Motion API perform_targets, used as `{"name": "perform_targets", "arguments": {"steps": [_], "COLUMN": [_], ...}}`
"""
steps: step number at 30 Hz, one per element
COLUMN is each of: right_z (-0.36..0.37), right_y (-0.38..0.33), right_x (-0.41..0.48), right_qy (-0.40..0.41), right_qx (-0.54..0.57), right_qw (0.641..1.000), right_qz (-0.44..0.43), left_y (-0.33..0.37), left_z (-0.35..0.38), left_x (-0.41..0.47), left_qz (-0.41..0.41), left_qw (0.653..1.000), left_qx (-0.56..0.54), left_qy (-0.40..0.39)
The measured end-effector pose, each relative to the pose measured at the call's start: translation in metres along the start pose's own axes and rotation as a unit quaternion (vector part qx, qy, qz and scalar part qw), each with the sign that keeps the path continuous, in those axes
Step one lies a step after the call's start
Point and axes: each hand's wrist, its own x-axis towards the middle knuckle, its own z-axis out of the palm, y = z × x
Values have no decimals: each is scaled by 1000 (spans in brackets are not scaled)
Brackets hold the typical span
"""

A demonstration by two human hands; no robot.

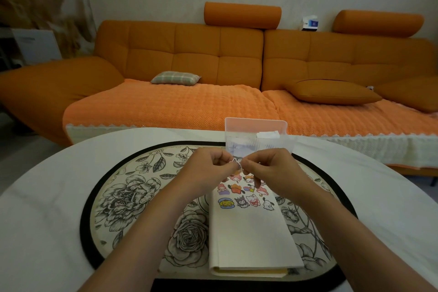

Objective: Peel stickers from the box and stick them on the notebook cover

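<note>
From the head camera, the left hand [208,169] and the right hand [272,172] meet fingertip to fingertip above the table, fingers curled. Between them they pinch a small white-edged cut-out sticker [235,163]. Whether its backing is off cannot be told.

Directly below the hands lies the cream-coloured notebook with a plain cover [251,234], closed, its far end partly hidden by the right hand's fingers. A cluster of colourful cartoon-character stickers [244,197] covers that far end, just under the fingertips.

Just beyond the hands stands the translucent plastic box with a pale pink lid raised behind it [256,136]; paper pieces show inside, and the knuckles cover its lower edge.

The notebook rests on an oval placemat with black-and-white flower drawings and a black rim [132,197], which spreads out to the left of the left hand and under both forearms. It lies on a white cloth-covered round table [47,208].

Far beyond the hands runs an orange quilted sofa [189,54] carrying a small plaid cushion [175,77] and a flat orange cushion [331,91]. On its back ledge sits a small white-and-blue carton [310,22]; its print is too small to read.
</note>
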Motion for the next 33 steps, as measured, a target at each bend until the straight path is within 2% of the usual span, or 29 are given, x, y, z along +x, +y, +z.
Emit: {"name": "perform_targets", "arguments": {"steps": [9, 11, 13, 14, 16, 20, 25, 33], "right_z": [4, 5, 7, 8, 10, 11, 12, 15], "right_y": [1, 2, 4, 4, 5, 6, 5, 4], "right_x": [2, 3, 3, 3, 4, 5, 5, 5], "right_qy": [0, 13, 33, 44, 65, 86, 87, 90], "right_qx": [-10, -14, -28, -35, -47, -86, -159, -158], "right_qw": [1000, 1000, 999, 998, 997, 993, 983, 983], "right_qz": [6, 8, 7, 5, -1, -12, -34, -42], "left_y": [-6, -7, -7, -5, -2, -2, -2, -3], "left_z": [5, 9, 12, 13, 18, 25, 25, 29], "left_x": [3, 1, -2, -4, -6, -5, -4, -4], "left_qz": [4, 37, 105, 135, 148, 64, 14, 16], "left_qw": [1000, 990, 957, 945, 948, 978, 991, 992], "left_qx": [7, 101, 219, 242, 226, 135, 48, 27], "left_qy": [30, 91, 160, 175, 171, 147, 123, 126]}}
